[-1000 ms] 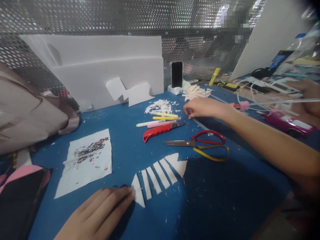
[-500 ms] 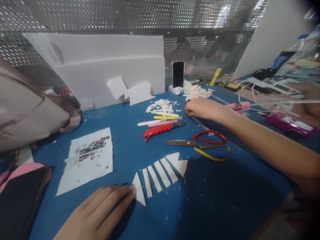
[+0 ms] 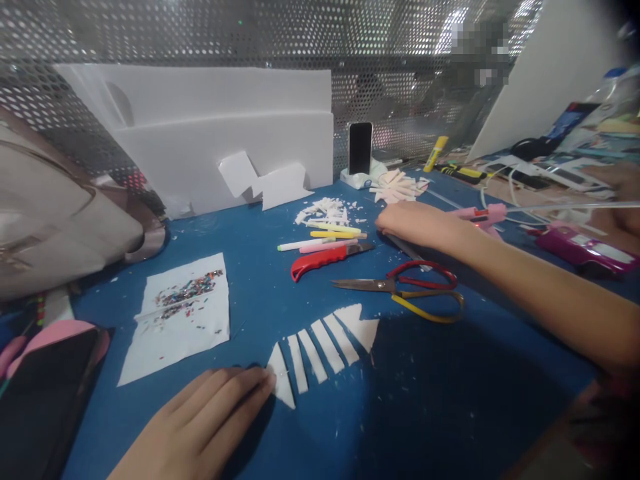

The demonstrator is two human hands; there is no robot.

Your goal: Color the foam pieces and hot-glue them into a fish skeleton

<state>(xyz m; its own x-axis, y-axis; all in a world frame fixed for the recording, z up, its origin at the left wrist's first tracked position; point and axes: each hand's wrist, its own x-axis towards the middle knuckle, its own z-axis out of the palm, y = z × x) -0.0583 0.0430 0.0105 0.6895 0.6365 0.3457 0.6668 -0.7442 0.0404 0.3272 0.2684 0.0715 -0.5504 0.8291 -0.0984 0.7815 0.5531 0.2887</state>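
My left hand lies flat on the blue table, fingers stretched out, its fingertips touching the end piece of a row of cut white foam strips. My right hand reaches across to the far middle of the table, fingers curled down over a thin dark stick-like object that lies on the surface. Red and yellow scissors lie just in front of that hand. A red utility knife and several coloured pens sit to its left.
White foam boards lean against the perforated metal wall. A phone stands upright at the back. A paper sheet with coloured bits lies left. A pink glue gun and a purple toy car sit right. A bag fills the left edge.
My right hand has slid a little to the right along the thin stick. My left hand stays on the foam strip.
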